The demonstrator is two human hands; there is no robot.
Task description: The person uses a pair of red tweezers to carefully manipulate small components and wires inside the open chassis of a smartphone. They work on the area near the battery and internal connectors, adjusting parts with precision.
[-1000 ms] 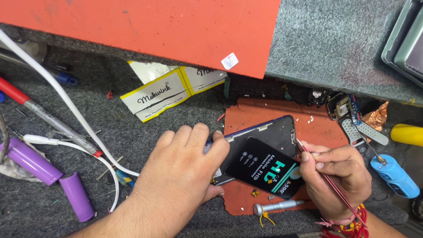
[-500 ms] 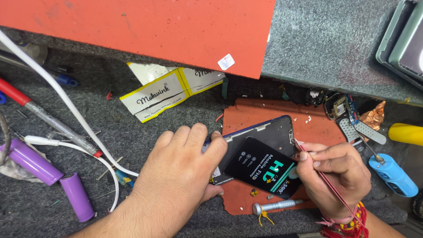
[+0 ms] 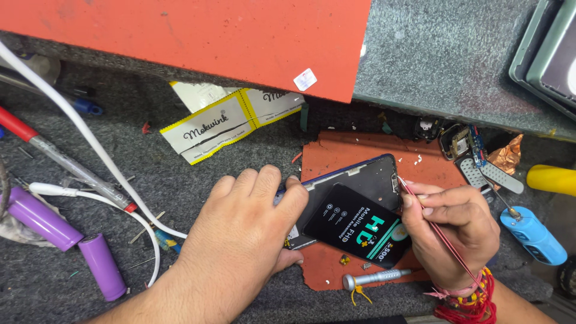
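An opened phone [image 3: 360,180] is held down on a red mat [image 3: 354,147] at the middle of the grey-carpeted desk [image 3: 198,180]. The left hand [image 3: 240,240] is laid flat over the phone's left end, fingers spread narrowly and pressed on its edge, thumb tucked under at 5 o'clock. A black card [image 3: 357,225] with green and white print is lying across the phone's open back, tilted toward 4 o'clock. The right hand [image 3: 459,228] is closed around a thin red pointed tool [image 3: 435,228], whose tip is set against the phone's upper right corner, at 1 o'clock from the card. A small silver screwdriver [image 3: 375,278] is lying on the mat's lower edge, at 6 o'clock from the phone.

At 2 o'clock of the mat, a small circuit part [image 3: 462,144] and a scrap of copper foil [image 3: 509,157] are seen; a blue-handled driver [image 3: 531,235] and a yellow handle [image 3: 552,179] lie at 3 o'clock. In the upper right corner, grey-green trays [image 3: 537,54] are stacked on a shelf [image 3: 444,54]; their contents cannot be made out. At 9 o'clock, two purple cylindrical cells [image 3: 102,267], a white cable [image 3: 78,129] and a red-handled tool [image 3: 54,153] are spread. A white-and-yellow paper packet [image 3: 210,126] lies at 11 o'clock, beneath a red board [image 3: 192,36].
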